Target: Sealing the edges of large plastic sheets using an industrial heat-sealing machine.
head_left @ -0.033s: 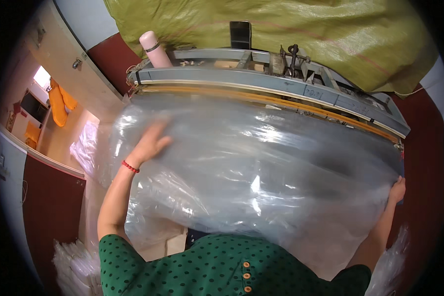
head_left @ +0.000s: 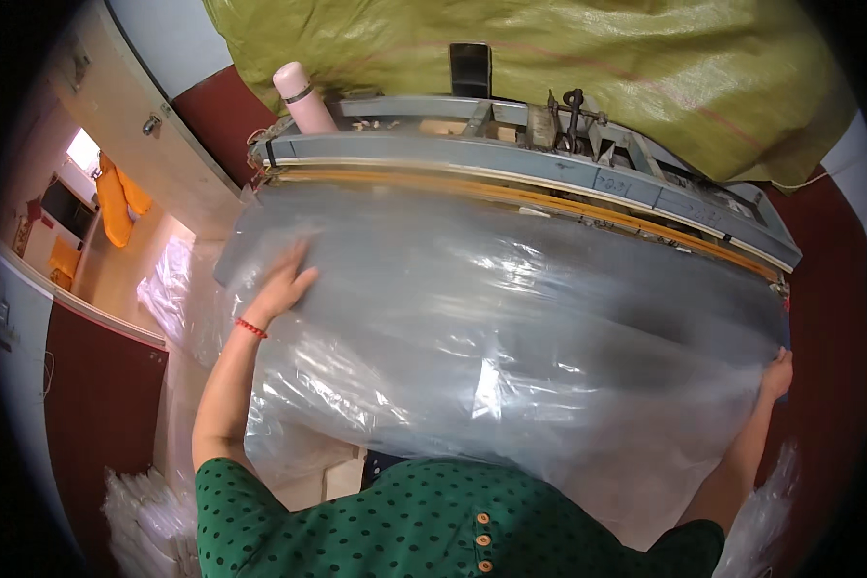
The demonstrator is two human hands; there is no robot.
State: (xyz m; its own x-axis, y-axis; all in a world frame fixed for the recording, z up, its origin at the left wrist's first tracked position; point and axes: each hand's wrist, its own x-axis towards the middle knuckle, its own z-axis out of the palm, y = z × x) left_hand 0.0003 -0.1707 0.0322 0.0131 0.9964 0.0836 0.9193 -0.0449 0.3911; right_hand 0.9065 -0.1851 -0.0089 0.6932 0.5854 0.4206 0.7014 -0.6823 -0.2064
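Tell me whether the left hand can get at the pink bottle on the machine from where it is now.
Probably yes. The left hand lies flat on the clear plastic sheet, and the pink bottle stands upright just beyond it at the near-left corner of the grey machine. Nothing stands between them; only the machine's edge must be cleared.

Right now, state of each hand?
Left hand: open, flat on the clear plastic sheet.
Right hand: closed on the sheet's right edge.

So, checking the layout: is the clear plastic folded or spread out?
Spread: the plastic sheet lies wide, left hand and right hand at opposite sides.
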